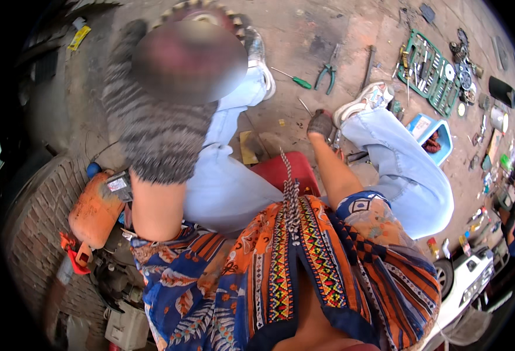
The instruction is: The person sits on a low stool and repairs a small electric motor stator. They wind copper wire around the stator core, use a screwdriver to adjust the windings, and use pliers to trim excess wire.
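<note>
My left hand (158, 111), in a grey striped knit glove, is raised in front of me. It is closed on a round part with a toothed rim (231, 20), dark red with tan blocks around its edge; a blurred patch hides much of the part and of the fingers. My right hand (320, 124), also gloved, is low between my knees. A thin metal rod (305, 106) sticks out beyond its closed fingers; the rod's other end is hidden. Ahead on the ground lie a green-handled screwdriver (295, 80) and green-handled pliers (327, 77).
At the right an opened green socket set (430, 71) lies beside scattered metal parts (465, 73). A light blue bin (443, 149) stands by my right knee. To the left are an orange tank (95, 210) and a brick wall (32, 205). Under me is a red seat (295, 169).
</note>
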{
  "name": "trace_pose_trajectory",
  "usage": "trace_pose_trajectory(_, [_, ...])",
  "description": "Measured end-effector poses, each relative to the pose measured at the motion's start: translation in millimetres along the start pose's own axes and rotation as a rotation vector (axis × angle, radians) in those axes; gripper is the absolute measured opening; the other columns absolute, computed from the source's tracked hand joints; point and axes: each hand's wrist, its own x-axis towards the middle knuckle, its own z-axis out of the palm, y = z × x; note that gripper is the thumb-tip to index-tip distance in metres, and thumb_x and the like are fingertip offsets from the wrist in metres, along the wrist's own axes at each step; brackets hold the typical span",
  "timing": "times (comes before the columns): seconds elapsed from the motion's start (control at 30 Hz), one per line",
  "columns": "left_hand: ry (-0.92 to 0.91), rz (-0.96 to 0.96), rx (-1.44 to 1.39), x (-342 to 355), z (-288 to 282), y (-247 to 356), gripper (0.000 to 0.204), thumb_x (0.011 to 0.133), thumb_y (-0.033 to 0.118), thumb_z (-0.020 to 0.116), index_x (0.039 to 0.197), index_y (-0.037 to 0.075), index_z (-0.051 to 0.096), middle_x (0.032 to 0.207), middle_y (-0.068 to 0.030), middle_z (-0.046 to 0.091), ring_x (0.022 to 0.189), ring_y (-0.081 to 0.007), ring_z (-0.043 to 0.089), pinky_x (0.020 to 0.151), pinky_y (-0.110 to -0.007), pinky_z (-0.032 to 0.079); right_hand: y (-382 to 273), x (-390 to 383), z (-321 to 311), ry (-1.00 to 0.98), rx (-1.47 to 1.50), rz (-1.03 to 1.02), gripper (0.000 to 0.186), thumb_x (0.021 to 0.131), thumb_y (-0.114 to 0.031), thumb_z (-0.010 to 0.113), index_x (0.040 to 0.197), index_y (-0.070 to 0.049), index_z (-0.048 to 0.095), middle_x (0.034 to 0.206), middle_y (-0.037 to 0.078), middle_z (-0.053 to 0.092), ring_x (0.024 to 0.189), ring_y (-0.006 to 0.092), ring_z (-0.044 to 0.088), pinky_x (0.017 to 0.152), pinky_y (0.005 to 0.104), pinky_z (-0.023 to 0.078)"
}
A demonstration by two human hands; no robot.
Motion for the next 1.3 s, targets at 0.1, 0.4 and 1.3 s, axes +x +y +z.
trace_pose_trajectory(0.1, [0.023, 0.008, 0.01, -4.7, -11.2, -8.5, 0.045, 0.086, 0.032, 0.049, 0.117, -0.001, 0.049, 0.11, -0.0182, 0.056, 0.106, -0.0331, 0.052, 0.096, -0.049, 0.041, 11.5, -55.9, -62.6, 0.137, 0.053, 0.1, 0.018, 0.084, -0.016, 0.052, 0.086, -0.006, 0.067, 0.08, 0.02, 0.064, 0.077, 0.035, 0.064, 0.063, 0.0389, 0.052])
trace_pose_trajectory(0.4, [0.059, -0.024, 0.057, -10.9, -12.9, -13.4, 0.044, 0.086, 0.03, 0.049, 0.12, 0.002, 0.048, 0.116, -0.0155, 0.053, 0.11, -0.0306, 0.05, 0.097, -0.048, 0.04, 45.6, -40.4, -54.1, 0.085, 0.157, -0.026, 0.02, 0.073, -0.023, 0.066, 0.081, -0.005, 0.066, 0.083, 0.018, 0.064, 0.082, 0.0348, 0.063, 0.072, 0.0429, 0.049])
trace_pose_trajectory(1.3, [-0.668, -0.134, 0.006, 10.7, 55.0, -75.4, 0.04, 0.09, 0.021, 0.054, 0.126, 0.006, 0.046, 0.119, -0.009, 0.053, 0.108, -0.0214, 0.054, 0.092, -0.037, 0.048, -64.8, -222.7, -423.1, 0.174, 1.456, -0.665, 0.03, 0.087, -0.026, 0.052, 0.1, 0.0, 0.061, 0.063, 0.002, 0.056, 0.042, 0.0037, 0.038, 0.039, 0.0186, 0.027])
